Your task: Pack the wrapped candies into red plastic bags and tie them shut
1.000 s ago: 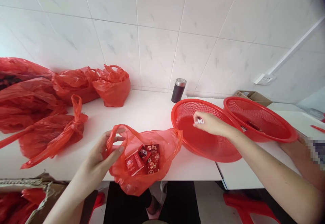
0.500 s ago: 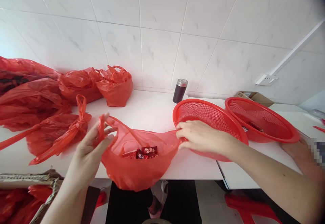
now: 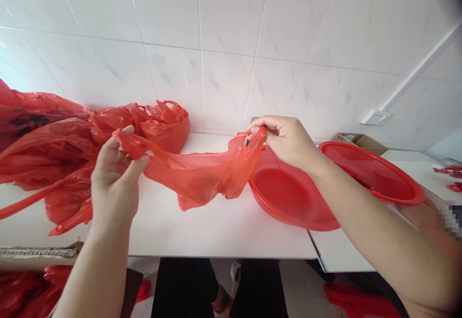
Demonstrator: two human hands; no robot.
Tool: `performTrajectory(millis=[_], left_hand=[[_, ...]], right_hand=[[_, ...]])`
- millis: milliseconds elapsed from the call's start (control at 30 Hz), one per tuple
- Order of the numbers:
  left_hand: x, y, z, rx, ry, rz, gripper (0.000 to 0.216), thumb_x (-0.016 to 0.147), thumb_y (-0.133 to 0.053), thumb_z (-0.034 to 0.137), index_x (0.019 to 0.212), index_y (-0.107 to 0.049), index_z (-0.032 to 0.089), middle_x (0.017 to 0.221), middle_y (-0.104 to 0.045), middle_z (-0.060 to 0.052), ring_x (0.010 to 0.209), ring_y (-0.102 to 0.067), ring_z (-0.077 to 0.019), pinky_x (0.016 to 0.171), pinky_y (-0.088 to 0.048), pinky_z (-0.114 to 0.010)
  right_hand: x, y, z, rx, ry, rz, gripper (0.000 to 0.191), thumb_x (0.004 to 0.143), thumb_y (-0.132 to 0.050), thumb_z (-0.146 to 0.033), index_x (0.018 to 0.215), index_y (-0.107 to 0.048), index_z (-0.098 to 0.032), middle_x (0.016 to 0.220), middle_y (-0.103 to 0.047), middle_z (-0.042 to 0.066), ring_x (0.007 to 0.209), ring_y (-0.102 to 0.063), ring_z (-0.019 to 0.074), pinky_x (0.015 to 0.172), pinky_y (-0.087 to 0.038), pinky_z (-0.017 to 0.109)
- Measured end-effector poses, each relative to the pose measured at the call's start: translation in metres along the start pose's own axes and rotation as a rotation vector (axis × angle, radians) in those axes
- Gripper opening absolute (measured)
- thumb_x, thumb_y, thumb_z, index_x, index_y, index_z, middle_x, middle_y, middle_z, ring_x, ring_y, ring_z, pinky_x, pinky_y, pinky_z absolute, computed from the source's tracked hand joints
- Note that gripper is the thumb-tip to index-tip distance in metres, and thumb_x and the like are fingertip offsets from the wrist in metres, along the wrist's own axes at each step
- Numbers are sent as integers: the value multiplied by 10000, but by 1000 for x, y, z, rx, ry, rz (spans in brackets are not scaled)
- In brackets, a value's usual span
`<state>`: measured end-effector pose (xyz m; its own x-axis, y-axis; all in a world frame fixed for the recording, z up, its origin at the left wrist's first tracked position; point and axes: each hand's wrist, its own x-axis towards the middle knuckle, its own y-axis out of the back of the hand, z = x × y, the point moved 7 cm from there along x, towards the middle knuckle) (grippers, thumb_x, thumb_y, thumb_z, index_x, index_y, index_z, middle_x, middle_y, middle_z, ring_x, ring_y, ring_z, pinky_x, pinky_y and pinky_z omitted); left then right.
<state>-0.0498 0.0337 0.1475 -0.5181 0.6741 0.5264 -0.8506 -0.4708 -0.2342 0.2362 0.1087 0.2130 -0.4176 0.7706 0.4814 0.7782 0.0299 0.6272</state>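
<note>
A thin red plastic bag [image 3: 202,178] hangs above the white table, stretched between my two hands. My left hand [image 3: 113,178] grips one handle, thumb and fingers closed on the plastic. On the other side, my right hand [image 3: 287,137] pinches the opposite handle, held a little higher. The bag's lower part looks slack and crumpled; whatever lies inside is hidden. Just below my right forearm stands a red perforated basket [image 3: 274,216]. Left of my left hand, a knotted red bag [image 3: 68,200] lies on the table.
Several filled red bags [image 3: 166,130] line the wall at the left. A second red basket [image 3: 415,197] is at the right, with another person's hand [image 3: 420,217] beside it. A cardboard box [image 3: 36,255] of red plastic sits lower left. A tumbler [image 3: 254,119] is mostly hidden.
Both hands have raised the bag off the table edge, my right hand more. Its mouth has narrowed, and the small red packets seen inside before no longer show.
</note>
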Motion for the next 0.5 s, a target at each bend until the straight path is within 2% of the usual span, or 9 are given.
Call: performTrajectory(millis=[100,200,300,400,467,500], left_hand=[[10,-9,-2,-5,23,-89,479,789,-686,136,1251,-618,245,1053,-651,-20,942,-584,-132,897,-471,-272],[21,-24,0,45,71,-241,372,824,-670,205,1191,-621,245,1094,-648,-30,967,-607,-157,856,-489,-284],[21,-52,-3,92,209,-522,448,854,-637,295,1285,-516,294,1004,-670,-26,928,-651,-184,813,-514,-321],[4,-82,-8,225,368,-843,602,835,-636,369,1388,-398,335,774,-635,27,684,-634,-160,650,-508,-294],[-11,-99,-10,313,398,-1013,593,789,-672,400,1336,-467,298,663,-564,50,561,-554,-142,540,-450,-269],[-17,-106,-11,344,402,-1075,520,767,-688,415,1244,-543,266,626,-525,53,523,-509,-135,498,-412,-263]], right_hand=[[6,-1,10,89,-65,-66,164,872,-549,-237,898,-706,-197,885,-709,27,800,-658,157,687,-511,283],[11,1,20,205,-145,-57,158,872,-580,-282,938,-687,-186,861,-707,43,745,-657,147,617,-519,261],[14,-7,22,349,-182,-98,159,860,-614,-311,940,-664,-183,853,-699,45,708,-656,133,608,-524,252],[17,-27,7,414,-163,-181,117,851,-601,-257,927,-654,-186,836,-686,31,701,-652,124,587,-510,231],[18,-45,-12,428,-94,-258,109,851,-560,-202,911,-650,-191,821,-677,20,731,-646,124,580,-496,220],[18,-53,-22,438,-46,-290,125,853,-534,-179,909,-645,-195,819,-674,14,750,-642,123,593,-496,221]])
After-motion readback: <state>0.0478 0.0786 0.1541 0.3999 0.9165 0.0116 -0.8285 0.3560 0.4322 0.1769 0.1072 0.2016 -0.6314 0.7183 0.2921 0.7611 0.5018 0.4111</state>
